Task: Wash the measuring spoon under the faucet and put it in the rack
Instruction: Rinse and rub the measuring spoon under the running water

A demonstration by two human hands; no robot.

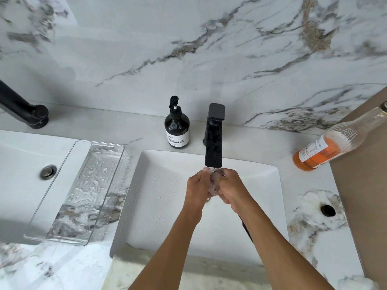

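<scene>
Water runs from the black faucet (213, 141) over the white sink (167, 222) onto both hands, which are pressed together right under the spout. My right hand (230, 188) grips the measuring spoon; its dark handle (247, 230) pokes out beneath my right wrist. My left hand (198, 188) curls against the spoon's bowl from the left, and the bowl itself is hidden between the fingers and the splashing water. The clear plastic rack (98, 145) lies wet on the counter to the left of the sink, with nothing in it.
A dark soap pump bottle (177, 130) stands behind the sink, left of the faucet. A bottle of orange liquid (326, 149) is at the right. A second basin with a drain (48, 171) and another black faucet (23, 109) are far left. A round counter hole (328, 210) sits at the right.
</scene>
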